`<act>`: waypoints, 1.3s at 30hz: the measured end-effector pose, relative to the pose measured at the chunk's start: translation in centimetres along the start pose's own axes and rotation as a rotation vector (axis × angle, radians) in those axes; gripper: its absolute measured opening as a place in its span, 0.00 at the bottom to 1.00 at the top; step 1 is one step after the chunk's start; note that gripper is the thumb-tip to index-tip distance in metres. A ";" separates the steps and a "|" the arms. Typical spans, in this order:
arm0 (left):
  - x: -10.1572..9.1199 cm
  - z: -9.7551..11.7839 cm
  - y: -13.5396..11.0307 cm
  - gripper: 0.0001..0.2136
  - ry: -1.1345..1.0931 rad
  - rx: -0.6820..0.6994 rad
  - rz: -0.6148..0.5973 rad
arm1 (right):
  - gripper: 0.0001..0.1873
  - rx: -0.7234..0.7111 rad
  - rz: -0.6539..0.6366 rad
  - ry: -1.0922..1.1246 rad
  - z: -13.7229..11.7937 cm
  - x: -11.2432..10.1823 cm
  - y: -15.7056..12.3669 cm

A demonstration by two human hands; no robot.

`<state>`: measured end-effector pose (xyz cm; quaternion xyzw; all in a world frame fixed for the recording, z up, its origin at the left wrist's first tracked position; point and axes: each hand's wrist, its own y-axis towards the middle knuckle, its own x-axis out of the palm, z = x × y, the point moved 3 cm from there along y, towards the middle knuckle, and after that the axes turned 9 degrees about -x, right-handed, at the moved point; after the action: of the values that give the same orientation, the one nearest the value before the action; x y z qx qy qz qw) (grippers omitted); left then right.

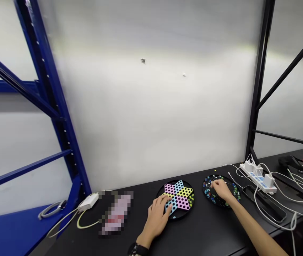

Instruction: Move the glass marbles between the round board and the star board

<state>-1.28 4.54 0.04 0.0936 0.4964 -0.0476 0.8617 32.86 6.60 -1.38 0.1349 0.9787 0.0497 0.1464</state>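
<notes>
1. The star-shaped Chinese checkers board (177, 200), with pink, blue and yellow sections full of round holes, lay in a black round dish (178, 217) on the black bench (207, 231), between the two hands.
2. The left hand (157, 215) reached over the left edge of the board, palm down, thumb apart from the fingers; its fingertips appeared to rest on the board. A black wristwatch (138, 249) circled that wrist.
3. Yellow-green marbles (191, 200) showed at the right side of the dish, beside the board.
4. The right hand (221, 189) was over a second round tray (217, 202), fingers curled; whether they gripped a marble could not be told.
5. Blue, green, red and white glass marbles (208, 192) were scattered in that second tray.
6. Just right of it lay a dark smartphone (264, 203), near a white power strip (269, 189) with chargers plugged in and white cables (293, 222) trailing.
7. To the left, a pixelated pinkish item (118, 213) lay near a white adapter (88, 202).
</notes>
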 end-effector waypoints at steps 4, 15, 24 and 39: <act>-0.1 -0.1 -0.1 0.19 0.005 -0.011 -0.002 | 0.09 -0.120 -0.095 -0.482 0.0 1.3 -0.6; -0.2 0.0 -0.1 0.20 -0.037 -0.009 -0.018 | 0.10 -0.240 -0.140 -0.837 0.4 -0.2 -2.1; 0.0 0.0 -0.1 0.20 -0.039 -0.002 -0.010 | 0.19 -0.070 0.198 0.142 0.7 -1.6 2.3; -0.2 0.1 -0.6 0.18 -0.048 0.006 -0.003 | 0.10 -0.058 -0.134 -0.406 0.4 3.6 5.2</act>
<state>-1.39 3.91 0.24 0.0942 0.4754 -0.0529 0.8731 30.95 12.60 -2.07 0.0725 0.9341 0.0398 0.3474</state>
